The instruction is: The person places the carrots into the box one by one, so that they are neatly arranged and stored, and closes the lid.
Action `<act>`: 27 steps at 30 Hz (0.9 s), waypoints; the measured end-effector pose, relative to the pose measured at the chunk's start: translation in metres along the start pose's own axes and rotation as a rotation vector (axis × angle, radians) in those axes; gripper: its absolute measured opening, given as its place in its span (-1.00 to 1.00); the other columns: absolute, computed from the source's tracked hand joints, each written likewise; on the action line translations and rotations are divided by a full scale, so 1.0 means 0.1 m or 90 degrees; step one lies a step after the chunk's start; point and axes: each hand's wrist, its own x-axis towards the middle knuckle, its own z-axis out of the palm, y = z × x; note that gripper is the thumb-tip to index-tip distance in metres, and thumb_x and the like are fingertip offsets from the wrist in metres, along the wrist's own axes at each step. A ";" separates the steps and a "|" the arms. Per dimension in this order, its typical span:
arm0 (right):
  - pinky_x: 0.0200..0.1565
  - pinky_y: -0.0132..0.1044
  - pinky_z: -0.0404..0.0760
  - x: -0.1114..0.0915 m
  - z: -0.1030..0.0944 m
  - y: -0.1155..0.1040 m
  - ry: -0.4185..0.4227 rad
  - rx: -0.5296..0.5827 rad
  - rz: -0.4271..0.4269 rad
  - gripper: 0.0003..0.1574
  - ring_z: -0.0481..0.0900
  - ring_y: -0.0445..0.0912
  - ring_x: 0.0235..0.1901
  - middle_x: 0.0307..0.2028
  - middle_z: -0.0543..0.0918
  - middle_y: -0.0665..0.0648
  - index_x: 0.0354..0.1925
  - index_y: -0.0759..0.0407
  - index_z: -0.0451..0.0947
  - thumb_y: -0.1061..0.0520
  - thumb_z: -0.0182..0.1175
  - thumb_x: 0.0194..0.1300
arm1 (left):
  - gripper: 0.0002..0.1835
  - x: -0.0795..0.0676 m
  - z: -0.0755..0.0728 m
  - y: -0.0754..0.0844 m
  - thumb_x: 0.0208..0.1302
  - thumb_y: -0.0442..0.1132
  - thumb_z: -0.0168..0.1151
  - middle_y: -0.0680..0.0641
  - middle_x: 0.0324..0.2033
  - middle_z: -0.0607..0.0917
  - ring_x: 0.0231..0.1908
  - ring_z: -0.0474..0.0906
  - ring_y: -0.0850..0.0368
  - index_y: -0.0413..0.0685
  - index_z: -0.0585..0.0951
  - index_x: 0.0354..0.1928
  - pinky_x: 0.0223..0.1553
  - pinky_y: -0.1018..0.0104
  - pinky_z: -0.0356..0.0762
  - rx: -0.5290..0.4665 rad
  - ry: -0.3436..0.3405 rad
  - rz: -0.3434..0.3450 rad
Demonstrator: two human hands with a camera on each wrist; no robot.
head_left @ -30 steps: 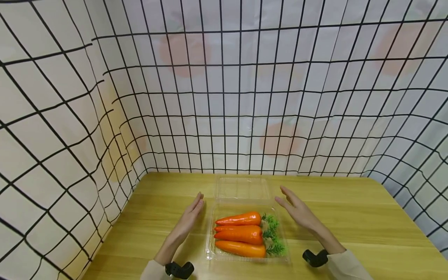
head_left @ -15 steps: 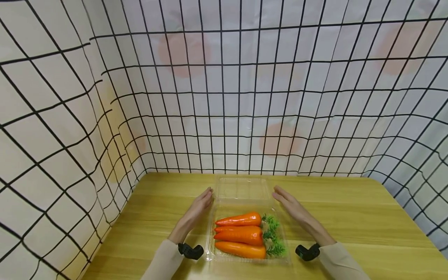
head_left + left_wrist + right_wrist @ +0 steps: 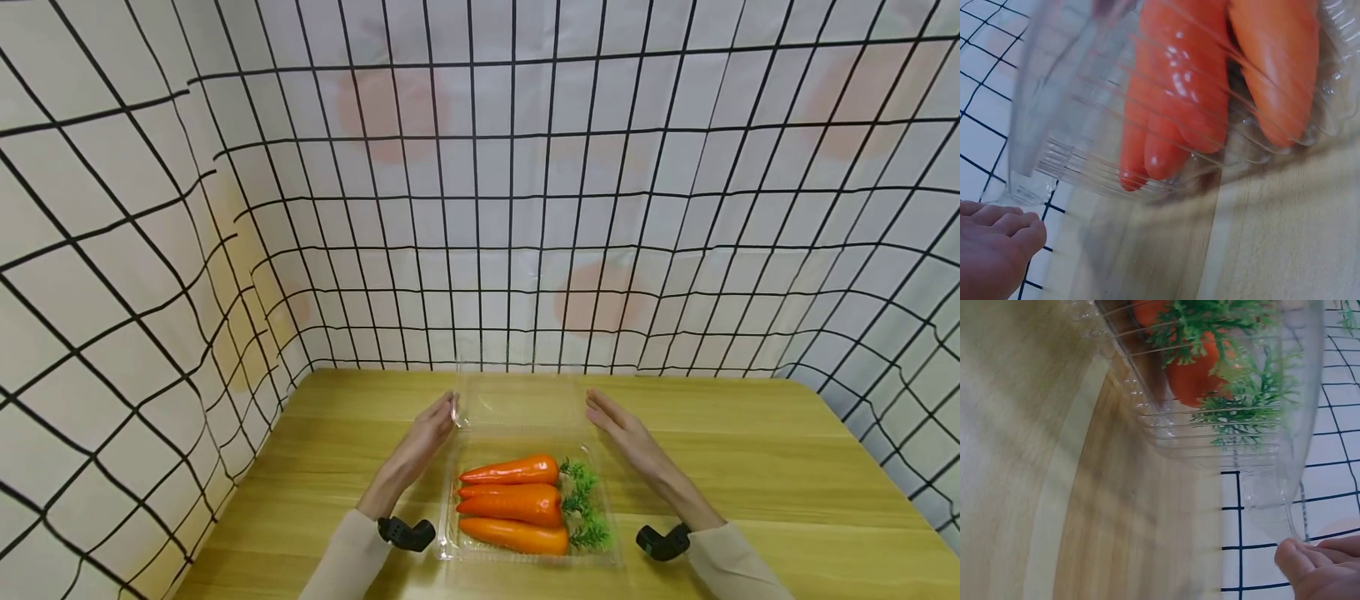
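Note:
A clear plastic clamshell box (image 3: 447, 537) lies open on the table with several orange carrots (image 3: 513, 504) inside, their green tops (image 3: 588, 508) to the right. Its hinged lid (image 3: 517, 404) tilts up at the far side. My left hand (image 3: 426, 433) is at the lid's left edge, fingers fairly straight; in the left wrist view the fingertips (image 3: 1025, 222) meet the clear plastic. At the opposite edge is my right hand (image 3: 626, 437), its fingers extended. In the right wrist view its fingertips (image 3: 1288, 550) touch the lid's rim; the far fingers are partly hidden.
The wood-grain table (image 3: 750, 467) extends on both sides of the box. A black wire grid (image 3: 517, 250) with pale cloth behind it stands along the back and sides. Each wrist carries a black camera mount (image 3: 407, 534).
Both hands have moved inward to the lid's sides, the left one rightward and the right one leftward. The lid, flat earlier, has risen at its far edge. The carrots have stayed put.

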 end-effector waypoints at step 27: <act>0.31 -0.74 0.22 -0.39 -0.14 -0.27 0.038 -0.011 -0.167 -0.34 0.30 -0.36 0.47 0.58 0.22 0.32 0.64 0.12 0.04 0.09 -0.18 0.71 | -0.41 -0.40 0.07 0.40 0.74 -0.08 -0.33 -0.27 0.62 0.11 0.64 -0.01 -0.17 -0.21 0.09 0.62 0.66 -0.10 -0.10 0.020 0.018 0.107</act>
